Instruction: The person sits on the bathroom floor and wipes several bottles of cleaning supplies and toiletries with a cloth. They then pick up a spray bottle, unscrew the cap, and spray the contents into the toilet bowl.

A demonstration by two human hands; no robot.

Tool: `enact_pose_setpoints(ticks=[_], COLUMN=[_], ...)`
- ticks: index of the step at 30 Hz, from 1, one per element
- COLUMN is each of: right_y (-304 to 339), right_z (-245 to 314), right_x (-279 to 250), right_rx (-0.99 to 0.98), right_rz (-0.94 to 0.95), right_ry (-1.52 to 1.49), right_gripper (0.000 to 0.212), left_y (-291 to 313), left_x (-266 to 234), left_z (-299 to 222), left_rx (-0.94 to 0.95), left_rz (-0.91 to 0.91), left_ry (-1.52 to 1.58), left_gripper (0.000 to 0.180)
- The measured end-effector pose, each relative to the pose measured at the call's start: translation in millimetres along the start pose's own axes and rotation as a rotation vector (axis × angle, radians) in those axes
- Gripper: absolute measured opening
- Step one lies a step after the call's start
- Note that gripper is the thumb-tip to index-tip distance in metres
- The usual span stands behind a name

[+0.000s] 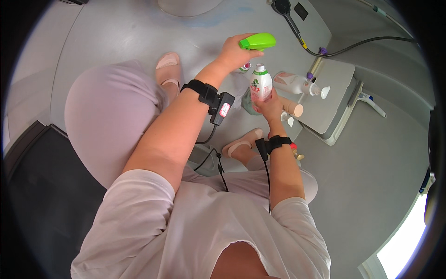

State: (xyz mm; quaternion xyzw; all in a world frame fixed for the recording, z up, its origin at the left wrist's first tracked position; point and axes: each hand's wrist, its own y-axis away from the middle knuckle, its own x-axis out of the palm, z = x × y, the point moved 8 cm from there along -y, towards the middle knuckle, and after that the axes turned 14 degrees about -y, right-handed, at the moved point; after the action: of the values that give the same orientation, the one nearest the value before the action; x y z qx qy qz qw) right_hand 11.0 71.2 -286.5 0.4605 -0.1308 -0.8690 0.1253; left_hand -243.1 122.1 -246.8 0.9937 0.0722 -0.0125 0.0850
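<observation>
My left hand [233, 55] is closed around a bright green spray head [258, 42], its short nozzle pointing left. Behind the fingers shows a small green, white and pink patterned piece [244, 68]; I cannot tell whether it joins the spray head. Lower and to the right, my right hand [270, 108] grips a white bottle [261, 86] low on its body. This bottle stands nearly upright, with a narrow white top, a green band at the neck and a red and green label. A gap separates the bottle's top from the spray head.
A pale pump bottle [291, 83] and a beige tube [291, 107] lie right of my right hand, beside a grey lidded box [331, 95]. A white-handled squeegee [371, 103] rests by the box. A black shower head [281, 6] with its hose is at the upper right.
</observation>
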Motion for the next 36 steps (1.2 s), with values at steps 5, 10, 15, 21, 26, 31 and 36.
enact_pose_setpoints(ticks=[5, 10, 15, 21, 26, 31, 36], right_y=[3.0, 4.7, 5.7, 4.4, 1.1, -0.2, -1.9], right_z=[3.2, 2.5, 9.1, 15.8, 20.6, 19.8, 25.5], right_x=[-5.7, -9.9, -11.5, -10.0, -10.4, -13.2, -15.5], right_rx=[-0.002, 0.038, 0.027, -0.006, -0.054, -0.008, 0.009], right_rz=[-0.013, -0.021, -0.02, -0.024, -0.055, -0.041, -0.037], right_ry=[-0.029, -0.024, -0.029, 0.102, 0.247, 0.359, 0.41], right_gripper=[0.058, 0.057, 0.058, 0.058, 0.057, 0.061, 0.068], left_y=[3.7, 2.1, 3.2, 3.4, 6.4, 6.1, 5.5], left_x=[9.2, 1.1, 9.8, -0.4, 0.8, -1.7, -4.0], left_z=[3.4, 0.5, 5.9, -6.7, -11.6, -14.5, -13.2], left_rx=[-0.048, 0.043, -0.051, -0.004, -0.031, -0.008, -0.003], left_rz=[0.064, -0.031, 0.038, -0.039, -0.015, -0.013, -0.032], left_ry=[0.086, -0.036, 0.072, 0.028, 0.002, -0.028, 0.003], left_gripper=[0.048, 0.047, 0.045, 0.047, 0.047, 0.048, 0.048])
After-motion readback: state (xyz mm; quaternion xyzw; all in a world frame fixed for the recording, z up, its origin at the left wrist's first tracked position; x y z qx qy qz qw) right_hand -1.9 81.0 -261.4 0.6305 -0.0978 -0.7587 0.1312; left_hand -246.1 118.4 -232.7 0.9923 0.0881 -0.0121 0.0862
